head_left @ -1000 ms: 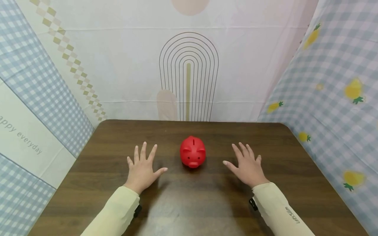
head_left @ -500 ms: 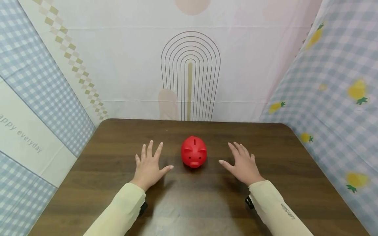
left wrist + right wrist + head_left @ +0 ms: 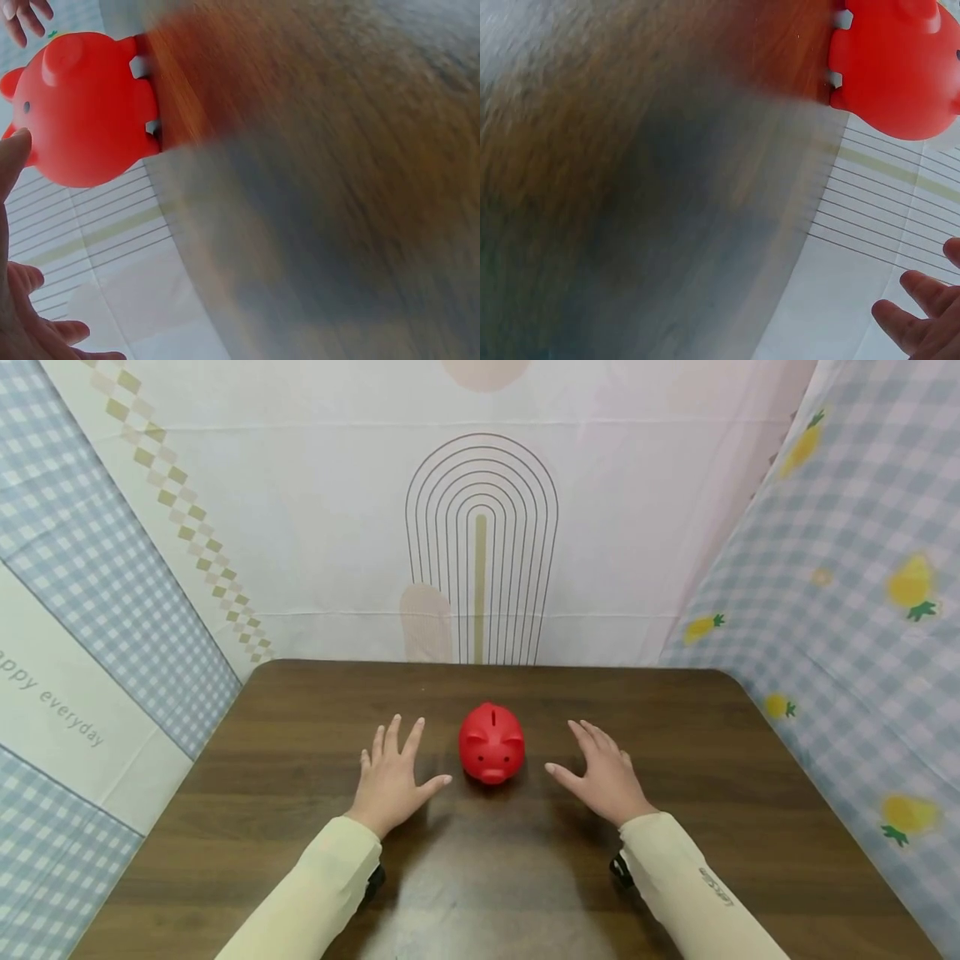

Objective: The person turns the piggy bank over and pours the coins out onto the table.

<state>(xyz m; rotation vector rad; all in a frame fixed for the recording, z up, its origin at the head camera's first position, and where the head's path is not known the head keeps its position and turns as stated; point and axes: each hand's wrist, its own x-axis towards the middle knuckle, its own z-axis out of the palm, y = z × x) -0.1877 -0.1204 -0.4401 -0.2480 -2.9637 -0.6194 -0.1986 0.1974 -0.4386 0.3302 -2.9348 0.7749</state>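
Observation:
A red piggy bank stands upright on the brown wooden table, snout toward me and coin slot on top. To its left is my left hand, fingers spread and thumb pointing at the pig, with a gap between. My right hand faces it from the other side, fingers straight and close together, also apart from the pig. In the left wrist view the piggy bank appears sideways behind my thumb. The right wrist view catches the piggy bank at the upper right and some fingertips below.
The wooden table has rounded far corners. Behind it hangs a pale cloth with an arch pattern. Blue checked cloth with yellow fruit prints borders the right, and more checked cloth borders the left.
Both hands have moved inward toward the piggy bank, the left one to the right and the right one to the left. The piggy bank has stayed in place on the table.

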